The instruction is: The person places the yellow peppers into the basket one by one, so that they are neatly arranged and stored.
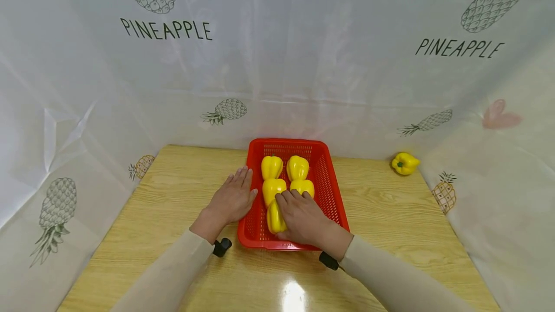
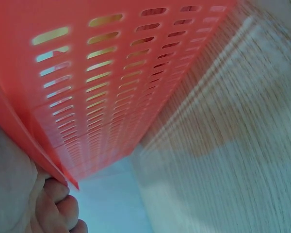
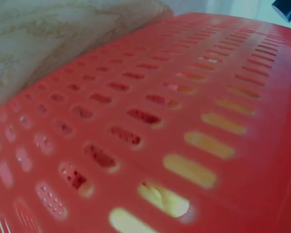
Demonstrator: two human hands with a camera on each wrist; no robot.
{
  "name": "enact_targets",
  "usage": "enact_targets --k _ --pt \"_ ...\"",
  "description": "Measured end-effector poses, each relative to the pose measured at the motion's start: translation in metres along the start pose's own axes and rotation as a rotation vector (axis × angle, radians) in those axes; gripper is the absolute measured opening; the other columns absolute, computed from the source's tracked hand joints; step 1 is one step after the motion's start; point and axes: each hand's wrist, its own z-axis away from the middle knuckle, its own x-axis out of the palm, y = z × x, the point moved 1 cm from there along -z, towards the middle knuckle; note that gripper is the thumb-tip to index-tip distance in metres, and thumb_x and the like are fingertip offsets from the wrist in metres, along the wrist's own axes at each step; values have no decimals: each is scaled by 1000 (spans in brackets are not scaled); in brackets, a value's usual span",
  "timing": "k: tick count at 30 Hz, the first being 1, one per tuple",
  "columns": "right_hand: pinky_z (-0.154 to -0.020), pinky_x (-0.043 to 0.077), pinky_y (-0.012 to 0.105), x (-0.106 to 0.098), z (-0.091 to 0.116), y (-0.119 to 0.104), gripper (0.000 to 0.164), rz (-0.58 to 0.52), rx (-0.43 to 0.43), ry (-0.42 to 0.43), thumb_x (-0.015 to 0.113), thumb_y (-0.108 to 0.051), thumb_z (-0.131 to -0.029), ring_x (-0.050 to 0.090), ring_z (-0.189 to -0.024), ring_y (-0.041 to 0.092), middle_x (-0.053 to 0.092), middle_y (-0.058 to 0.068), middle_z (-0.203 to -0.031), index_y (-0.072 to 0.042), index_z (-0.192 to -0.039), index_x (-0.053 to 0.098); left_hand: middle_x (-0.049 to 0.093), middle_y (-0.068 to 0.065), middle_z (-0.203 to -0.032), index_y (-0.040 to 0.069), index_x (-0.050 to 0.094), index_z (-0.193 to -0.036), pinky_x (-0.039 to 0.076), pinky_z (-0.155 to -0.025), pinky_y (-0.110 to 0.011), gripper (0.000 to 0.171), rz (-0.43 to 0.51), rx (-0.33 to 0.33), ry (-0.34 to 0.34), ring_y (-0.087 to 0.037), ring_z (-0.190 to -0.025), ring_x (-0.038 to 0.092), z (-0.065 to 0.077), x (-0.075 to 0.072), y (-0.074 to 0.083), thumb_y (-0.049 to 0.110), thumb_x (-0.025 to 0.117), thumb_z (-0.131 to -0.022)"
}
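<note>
Several yellow bell peppers [image 1: 297, 167] lie in two columns inside a red slotted plastic basket [image 1: 286, 244]. My right hand [image 1: 301, 215] reaches over the near end of the basket and grips a yellow bell pepper [image 1: 275, 218], its fingers partly covering that pepper and its neighbour. On the left rim rests my left hand [image 1: 234, 196], fingers extended forward. From the left wrist, the same hand [image 2: 58, 206] shows beside the rim and slotted wall [image 2: 102, 73]. The right wrist view is filled by the basket's wall [image 3: 150, 107], yellow showing through the slots; the right hand is hidden there.
One more yellow bell pepper [image 1: 405, 163] lies at the far right corner of the wooden table [image 1: 386, 215]. White sheeting [image 1: 303, 61] with pineapple prints rises behind the table and along both sides.
</note>
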Motion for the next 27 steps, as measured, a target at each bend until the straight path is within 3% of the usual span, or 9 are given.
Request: enact_targets --k 12,27 --pt "-97 56 43 9 -7 0 102 29 -47 -36 70 -82 -81 59 -118 24 63 6 -134 -7 -147 51 23 -25 -172 -7 23 -164 22 -131 -55 71 -8 -11 -5 -40 -162 22 -2 4 -3 37 44 -113" --pt "-105 54 42 18 -11 3 94 -69 -62 -81 60 -81 -90 56 -122 23 60 5 -138 -8 -150 50 24 -26 -172 -7 23 -164 22 -131 -55 71 -14 15 14 -41 -161 23 -4 3 -3 38 43 -113"
